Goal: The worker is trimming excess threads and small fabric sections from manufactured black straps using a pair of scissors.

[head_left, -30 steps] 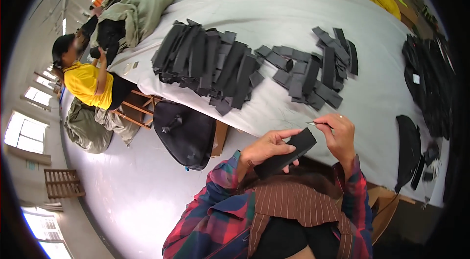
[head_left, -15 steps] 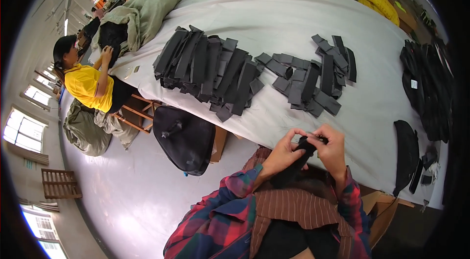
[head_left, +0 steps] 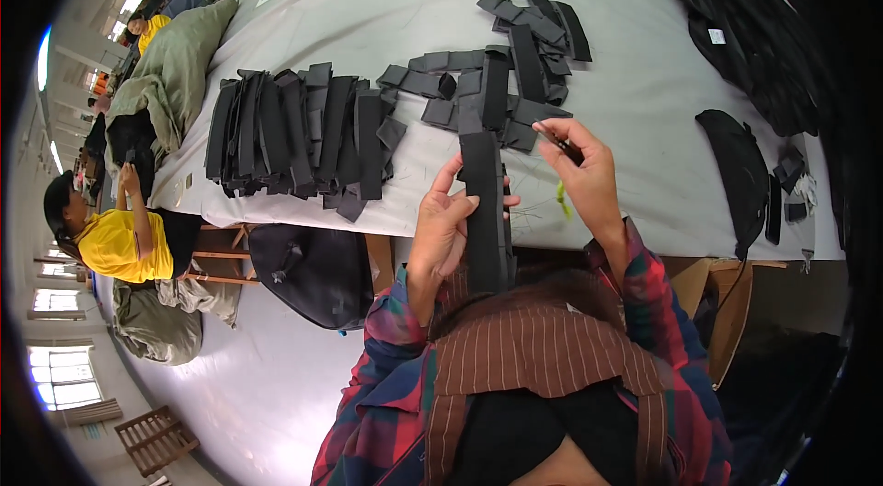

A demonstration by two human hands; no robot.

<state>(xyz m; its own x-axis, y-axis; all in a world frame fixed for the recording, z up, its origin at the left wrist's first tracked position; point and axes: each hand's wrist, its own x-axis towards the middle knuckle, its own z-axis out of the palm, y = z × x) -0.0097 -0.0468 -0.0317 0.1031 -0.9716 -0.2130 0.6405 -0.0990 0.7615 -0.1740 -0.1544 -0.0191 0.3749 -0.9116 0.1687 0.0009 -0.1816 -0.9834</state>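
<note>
My left hand (head_left: pixel 445 230) is closed on a long black fabric strip (head_left: pixel 486 210), its thumb lying over the near side and fingertips showing past the far edge. The strip hangs lengthwise over the table's front edge, its upper end next to the loose pieces. To its right, my right hand (head_left: pixel 587 175) is raised and closed round a slim dark tool (head_left: pixel 563 144) whose kind I cannot make out. Something yellow-green (head_left: pixel 563 201) dangles below that hand. Beyond both hands lies a loose heap of black strips (head_left: pixel 529 63); a denser row of strips (head_left: pixel 294 132) sits to the left.
Black fabric goods (head_left: pixel 750 54) are piled at the right of the white-covered table (head_left: pixel 368 26), near a curved black piece (head_left: pixel 736 169). At left, a co-worker in yellow (head_left: pixel 124 242) sits beside a large grey-green sack (head_left: pixel 179 63). A black bag (head_left: pixel 308 270) stands below the table edge.
My hands were together on a bunched black piece; now they are apart. The left holds the strip stretched out, the right has moved away with the dark tool. The whole view has shifted.
</note>
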